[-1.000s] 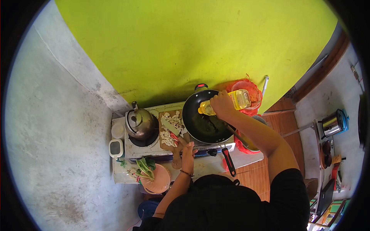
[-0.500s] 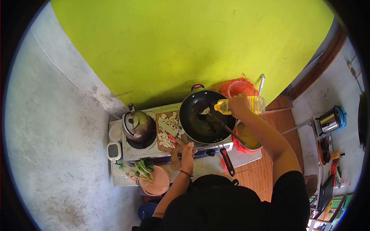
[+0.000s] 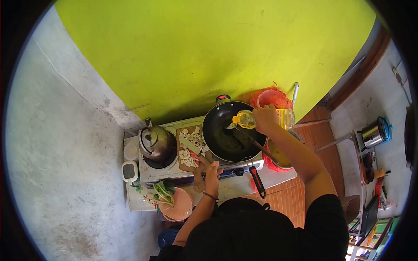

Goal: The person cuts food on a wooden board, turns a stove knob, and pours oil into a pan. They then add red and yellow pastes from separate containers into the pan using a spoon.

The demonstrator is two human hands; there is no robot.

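Yellow bottle (image 3: 286, 118) sideways within the right hand (image 3: 266, 119)

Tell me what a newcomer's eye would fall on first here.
The vivid yellow-green wall filling the top of the view stands out most. Below it, the right hand holds a tilted bottle of yellow liquid over the black wok. Left of the wok, chopped white pieces cover much of a wooden board beside a metal kettle.
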